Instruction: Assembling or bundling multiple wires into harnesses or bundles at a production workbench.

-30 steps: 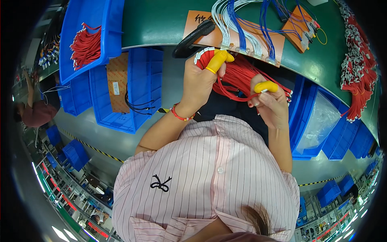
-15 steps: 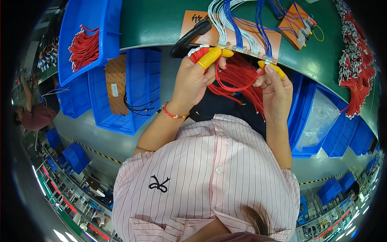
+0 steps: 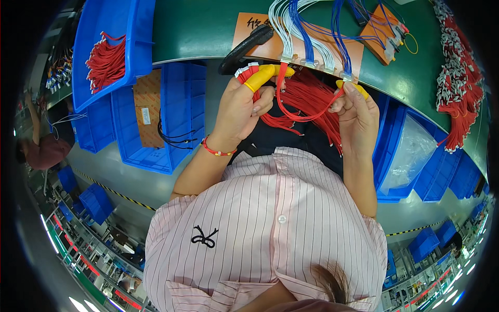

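Note:
My left hand (image 3: 244, 101), with yellow finger cots on it, is closed round a bundle of red cables whose white connectors (image 3: 247, 69) stick out above the fist. Just right of its fingertips, a single red cable (image 3: 299, 119) hangs in a loop. One end of this loop meets a clear socket (image 3: 286, 59) under white wires at the board's edge. My right hand (image 3: 357, 106), also with yellow on a finger, pinches the loop's other end just below a second clear socket (image 3: 347, 77) under blue wires. The fingers partly hide that end.
An orange board (image 3: 249, 39) with white and blue wires lies on the green table (image 3: 192, 31), a black handle-like piece (image 3: 247, 49) beside it. More red cables (image 3: 312, 93) hang below the edge. Blue bins (image 3: 140, 47) stand left and right; red cables (image 3: 457, 99) lie at far right.
My left hand has drawn back a little to the left from the left socket, leaving the loop's end there. My right hand stays at the right socket with little movement.

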Demonstrator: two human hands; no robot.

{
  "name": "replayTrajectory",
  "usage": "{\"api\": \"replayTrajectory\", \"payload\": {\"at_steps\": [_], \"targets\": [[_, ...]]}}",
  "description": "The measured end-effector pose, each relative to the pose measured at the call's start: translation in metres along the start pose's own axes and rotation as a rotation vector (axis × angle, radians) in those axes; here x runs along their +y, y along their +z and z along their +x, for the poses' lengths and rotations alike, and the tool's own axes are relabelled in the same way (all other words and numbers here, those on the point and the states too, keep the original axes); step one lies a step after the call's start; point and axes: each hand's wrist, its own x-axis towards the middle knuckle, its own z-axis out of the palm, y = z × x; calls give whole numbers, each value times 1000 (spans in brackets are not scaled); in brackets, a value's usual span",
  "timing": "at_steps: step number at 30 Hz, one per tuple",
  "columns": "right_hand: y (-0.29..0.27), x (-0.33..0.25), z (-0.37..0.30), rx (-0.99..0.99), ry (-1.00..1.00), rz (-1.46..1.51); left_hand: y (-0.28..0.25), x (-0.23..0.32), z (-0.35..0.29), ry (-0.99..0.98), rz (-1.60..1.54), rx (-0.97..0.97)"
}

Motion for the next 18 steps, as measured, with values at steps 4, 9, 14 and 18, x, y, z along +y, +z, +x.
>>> {"api": "replayTrajectory", "payload": {"at_steps": [4,9,14,18], "targets": [[5,5,-2,27,11,115,4,3,0,-10,39,1],[5,6,-1,5,71,190,6,0,2,-7,20,6],[-9,-8,-2,-131,209,67,7,3,-1,65,78,-31],[-18,16,0,-33,-131,-669,9,4,8,38,137,-89]]}}
